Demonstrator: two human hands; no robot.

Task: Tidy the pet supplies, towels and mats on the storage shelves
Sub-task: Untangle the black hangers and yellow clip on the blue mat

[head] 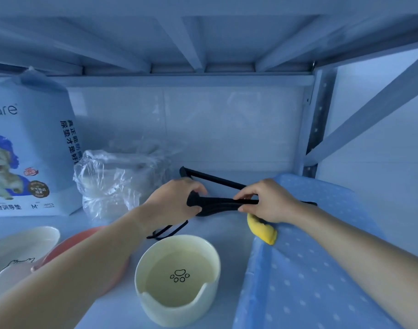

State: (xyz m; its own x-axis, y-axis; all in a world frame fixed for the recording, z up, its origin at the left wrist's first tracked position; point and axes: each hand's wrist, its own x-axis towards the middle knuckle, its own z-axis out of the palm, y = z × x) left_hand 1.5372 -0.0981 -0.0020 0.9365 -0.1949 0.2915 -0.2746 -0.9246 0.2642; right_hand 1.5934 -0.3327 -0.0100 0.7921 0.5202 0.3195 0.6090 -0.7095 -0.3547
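Inside white shelf (227,224): left hand (177,200), right hand (267,200) both grasping black strap (217,203); dotted blue mat (310,269) rightward.

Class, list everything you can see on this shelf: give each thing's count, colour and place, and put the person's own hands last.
Pet pad pack: one, white and blue, back left.
Plastic bag: one, clear, beside the pack.
Strap: one, black, centre, held in both hands.
Paw-print bowl: one, cream, front centre.
Pink dish: one, left of that bowl, under the forearm.
White dish: one, front left.
Dotted mat: one, blue, right.
Yellow item: one, under the right hand.
Left hand: grip on strap.
Right hand: grip on strap.
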